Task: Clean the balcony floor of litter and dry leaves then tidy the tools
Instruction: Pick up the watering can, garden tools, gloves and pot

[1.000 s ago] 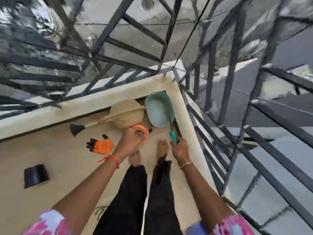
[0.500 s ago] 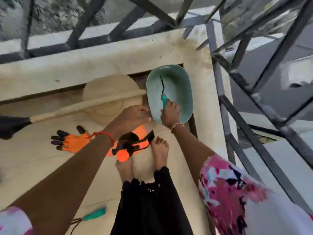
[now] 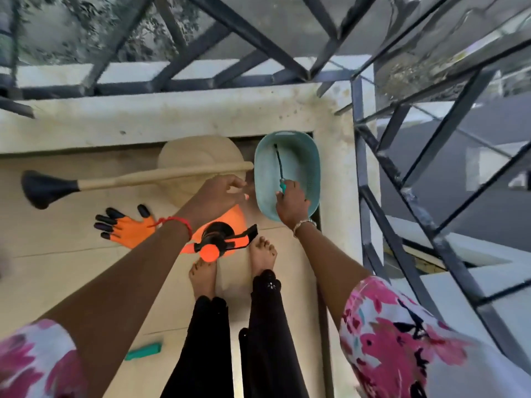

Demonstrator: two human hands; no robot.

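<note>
Head view: person bends over the balcony corner, tidying tools into a basket [image 3: 304, 162].
Right hand [image 3: 291, 203]: fingers curled round the teal handle of a tool [image 3: 279, 165], its dark shaft lying inside the basket.
Left hand [image 3: 221, 193]: fingers loosely spread just beside the basket rim, nothing seen in them; contact with the rim cannot be told.
Tool handling: likely light and stiff; the handle is the safe hold, since the thin shaft could catch on the basket wall.
Basket handling: likely thin, light plastic that would slide if pushed, so steady it at the rim.
Counts: one basket; two teal-handled tools, the second [image 3: 143, 351] on the floor [image 3: 71, 268] by the left sleeve; one glove [image 3: 126, 225]; one sprayer [image 3: 218, 239]; one hat [image 3: 198, 150]; one broom [image 3: 143, 178] lying across the hat.
Litter: none visible.
</note>
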